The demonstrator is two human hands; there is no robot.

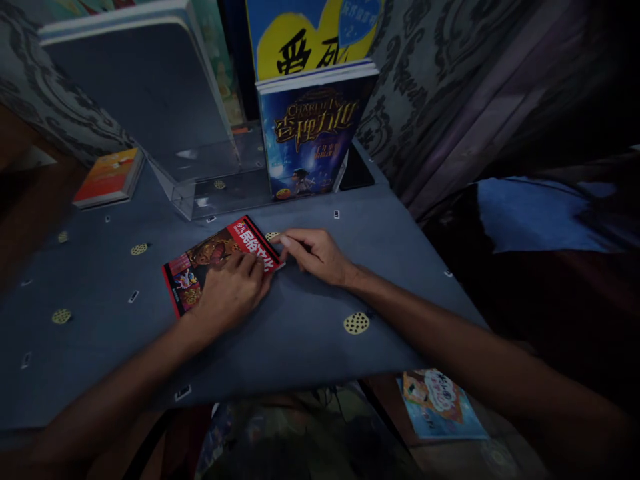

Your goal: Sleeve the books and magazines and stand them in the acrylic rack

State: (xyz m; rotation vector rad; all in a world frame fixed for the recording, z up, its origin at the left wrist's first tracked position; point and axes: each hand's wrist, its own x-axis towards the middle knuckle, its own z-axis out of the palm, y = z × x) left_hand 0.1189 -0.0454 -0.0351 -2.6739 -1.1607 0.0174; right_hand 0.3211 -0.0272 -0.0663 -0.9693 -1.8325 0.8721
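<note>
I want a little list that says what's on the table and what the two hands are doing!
Table: covered with a blue cloth with small spotted patterns
Left hand: lies flat on the red book
Right hand: fingers touch the red book's right corner
Red book: flat on the cloth, cover up
Blue book: stands upright at the back
Clear stand: left of the blue book
Orange book: flat, far left
Floor: a light blue book lies below the table edge

Both forearms are bare, with no sleeves, watch or rings visible.
</note>
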